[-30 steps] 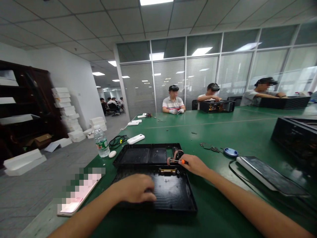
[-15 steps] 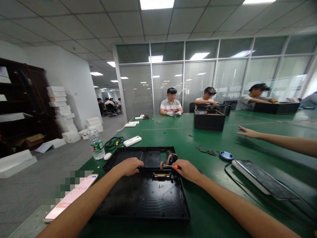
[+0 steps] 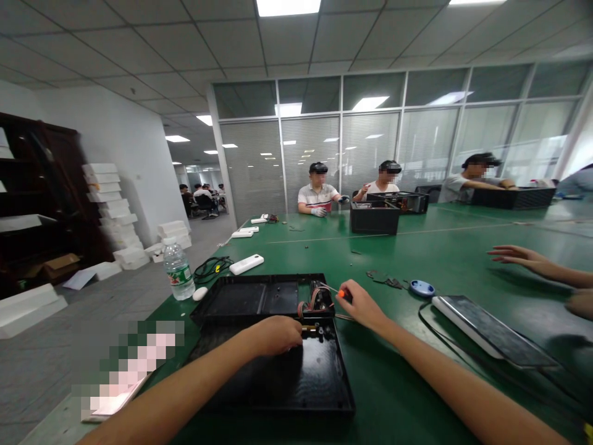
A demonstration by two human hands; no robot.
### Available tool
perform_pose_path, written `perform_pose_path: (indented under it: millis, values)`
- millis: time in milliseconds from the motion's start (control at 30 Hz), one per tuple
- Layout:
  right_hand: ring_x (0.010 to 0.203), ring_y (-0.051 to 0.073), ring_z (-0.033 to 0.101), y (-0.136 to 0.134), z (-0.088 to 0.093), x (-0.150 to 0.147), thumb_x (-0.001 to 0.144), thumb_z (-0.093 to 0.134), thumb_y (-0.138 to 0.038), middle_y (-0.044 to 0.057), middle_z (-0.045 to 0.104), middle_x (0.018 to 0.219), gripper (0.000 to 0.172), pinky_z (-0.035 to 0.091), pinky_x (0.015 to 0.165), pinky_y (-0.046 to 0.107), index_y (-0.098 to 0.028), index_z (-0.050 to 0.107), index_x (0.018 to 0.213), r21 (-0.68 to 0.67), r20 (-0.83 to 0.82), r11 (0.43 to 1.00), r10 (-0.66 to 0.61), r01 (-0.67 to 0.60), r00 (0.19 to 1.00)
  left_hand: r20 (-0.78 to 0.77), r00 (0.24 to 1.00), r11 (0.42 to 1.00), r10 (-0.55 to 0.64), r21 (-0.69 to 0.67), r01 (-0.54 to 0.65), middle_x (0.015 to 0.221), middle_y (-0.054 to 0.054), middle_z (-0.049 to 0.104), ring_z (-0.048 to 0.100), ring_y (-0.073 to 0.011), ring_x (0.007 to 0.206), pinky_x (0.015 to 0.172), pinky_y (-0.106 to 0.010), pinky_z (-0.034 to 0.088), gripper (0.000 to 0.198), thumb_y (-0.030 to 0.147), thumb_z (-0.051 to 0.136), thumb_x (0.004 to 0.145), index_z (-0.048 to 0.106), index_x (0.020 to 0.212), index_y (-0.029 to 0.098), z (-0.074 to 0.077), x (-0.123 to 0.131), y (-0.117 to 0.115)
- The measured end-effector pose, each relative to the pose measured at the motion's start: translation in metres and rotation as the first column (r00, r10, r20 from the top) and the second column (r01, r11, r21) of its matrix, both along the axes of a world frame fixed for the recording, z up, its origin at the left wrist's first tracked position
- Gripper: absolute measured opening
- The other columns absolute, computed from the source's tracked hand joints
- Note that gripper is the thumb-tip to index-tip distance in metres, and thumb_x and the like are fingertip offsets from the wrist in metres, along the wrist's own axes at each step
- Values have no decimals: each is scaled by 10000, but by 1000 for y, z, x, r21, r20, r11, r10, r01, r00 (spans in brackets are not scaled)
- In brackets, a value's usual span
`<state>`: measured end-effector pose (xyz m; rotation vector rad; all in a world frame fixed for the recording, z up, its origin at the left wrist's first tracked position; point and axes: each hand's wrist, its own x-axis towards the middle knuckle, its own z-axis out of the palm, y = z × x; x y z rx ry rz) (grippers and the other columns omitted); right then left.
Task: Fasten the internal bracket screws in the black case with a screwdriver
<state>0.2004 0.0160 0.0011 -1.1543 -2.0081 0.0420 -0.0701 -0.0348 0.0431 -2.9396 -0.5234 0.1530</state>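
A black plastic case [image 3: 324, 383] lies opened out in front of me, its far half [image 3: 241, 298] tilted away. My left hand [image 3: 280, 335] is down in the near half with fingers closed; whatever they pinch is hidden. Just right of those fingertips is a brass-coloured bar [image 3: 311, 328] between dark mounts. My right hand [image 3: 364, 306] grips a screwdriver [image 3: 342, 293] with an orange and black handle, its shaft pointing left over the far half's right end. Striped wires [image 3: 303, 309] and dark parts are bunched there.
Left are a water bottle [image 3: 178, 272], a phone [image 3: 115, 398], a white mouse-like item [image 3: 200, 293] and a white power bank [image 3: 246, 264]. Right are a blue round dish [image 3: 422, 288], a cabled tablet-like device [image 3: 495, 334] and another person's hand [image 3: 519, 256]. Co-workers sit opposite.
My left hand has moved right and nearer, from the case's middle edge over the spot where a small metal piece lay. My right hand, with the screwdriver, has shifted right and up.
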Motion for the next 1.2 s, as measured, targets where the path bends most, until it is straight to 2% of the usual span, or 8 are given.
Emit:
perform_pose_path:
  millis: [133,300,500,600,700,867,967,1200]
  values:
    - [664,136,474,-1,-5,2,797,492,-233,6,515,758,61,386,608,255,-185,509,828,-29,48,997,67,-66,997,36,999,999,19,-28,-18,815,-43,629,588,-164,795,732,-229,462,114,131,527,816,631,776,155,-2,-2,7]
    - [666,134,471,-9,-1,-6,795,490,-211,5,520,760,51,377,607,252,-184,517,828,-26,70,995,94,-93,993,78,995,996,56,-74,-50,850,-37,624,585,-159,822,752,-213,454,49,188,566,813,607,810,161,1,-4,4]
    - [674,139,480,-10,-4,-10,806,488,-225,16,540,769,59,382,619,257,-182,525,822,-34,102,994,109,-106,989,117,981,987,154,-61,-148,790,-40,621,594,-156,702,630,-218,439,113,234,461,883,543,899,157,6,6,-2]
    - [687,145,490,-7,-7,-9,830,462,-243,23,549,768,91,388,639,264,-182,526,807,-35,128,994,110,-106,986,180,976,991,120,-77,-108,769,-33,615,586,-148,707,641,-212,422,90,226,491,869,538,838,155,7,20,5]
    - [702,153,495,-5,-9,-8,845,443,-254,28,554,757,125,389,656,273,-185,522,777,-9,161,995,101,-101,982,251,965,987,81,-155,-43,741,-13,616,583,-132,725,669,-199,409,77,215,571,822,560,776,155,6,32,18]
    - [708,157,492,-3,-11,-7,850,429,-255,28,550,737,157,388,667,280,-187,515,738,19,214,995,96,-102,972,375,920,951,113,-310,10,769,-6,639,590,-98,700,657,-171,410,160,194,657,749,594,885,139,1,42,39]
    - [716,159,490,-2,-11,-7,851,426,-251,28,547,736,157,387,673,280,-187,516,738,27,238,994,93,-103,967,373,923,964,93,-267,10,770,-12,643,587,-104,695,660,-178,412,170,238,670,743,624,873,138,-6,48,42]
    - [711,162,482,-4,-10,-8,833,453,-243,33,545,728,149,388,663,274,-188,533,720,50,261,992,101,-118,960,329,944,1000,20,-27,-12,778,-49,635,581,-169,773,733,-257,418,193,323,590,817,646,800,139,-31,60,32]
